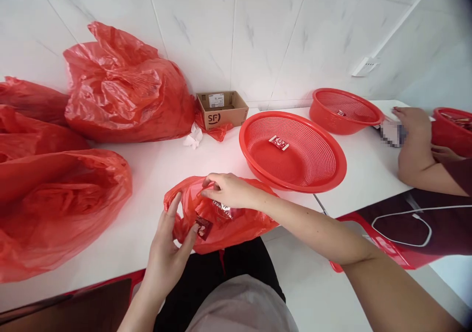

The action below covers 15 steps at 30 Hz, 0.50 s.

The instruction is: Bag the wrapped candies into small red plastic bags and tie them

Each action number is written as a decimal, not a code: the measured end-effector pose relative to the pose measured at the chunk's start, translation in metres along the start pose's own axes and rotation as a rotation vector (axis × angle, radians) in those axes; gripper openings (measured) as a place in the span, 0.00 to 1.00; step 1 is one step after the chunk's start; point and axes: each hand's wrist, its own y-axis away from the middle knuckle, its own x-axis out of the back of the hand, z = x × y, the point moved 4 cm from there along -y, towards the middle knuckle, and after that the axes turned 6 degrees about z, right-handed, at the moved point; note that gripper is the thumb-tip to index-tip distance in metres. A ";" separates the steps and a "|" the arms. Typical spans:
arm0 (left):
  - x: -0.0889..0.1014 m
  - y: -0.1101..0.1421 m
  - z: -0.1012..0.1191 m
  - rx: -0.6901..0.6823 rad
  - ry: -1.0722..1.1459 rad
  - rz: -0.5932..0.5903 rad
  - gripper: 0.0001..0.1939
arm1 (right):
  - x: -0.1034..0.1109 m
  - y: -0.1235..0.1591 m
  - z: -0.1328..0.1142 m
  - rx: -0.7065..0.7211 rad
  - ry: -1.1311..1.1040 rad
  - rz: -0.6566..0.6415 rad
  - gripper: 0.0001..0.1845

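A red plastic bag [250,222] lies spread at the table's front edge, its mouth toward me. My left hand [170,247] is at the bag's left side, thumb and fingers apart. Its thumb touches a small dark red packet [203,227] inside the mouth. From the right, my right hand [232,190] reaches over the bag, fingers bent and closed on the red plastic near its upper rim. Below that hand, a clear wrapper with white lettering [222,210] shows inside the bag. Exactly how the fingertips grip is partly hidden.
A red mesh basket [295,177] holds one red-and-white packet [279,142]. Behind it stands another red basket [337,120]. Large red bags [125,91] fill the left. An open cardboard box [223,118] is by the wall. A co-worker's arm [416,150] is at right.
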 end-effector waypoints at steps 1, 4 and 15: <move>0.001 0.000 -0.002 -0.008 -0.015 -0.006 0.35 | -0.001 -0.001 0.000 0.013 0.003 0.020 0.11; 0.005 -0.002 -0.004 -0.007 -0.048 0.005 0.35 | 0.012 -0.001 -0.005 0.065 -0.002 0.072 0.10; 0.010 0.002 -0.010 0.020 0.052 0.060 0.36 | 0.166 -0.032 0.124 -0.413 0.520 0.129 0.30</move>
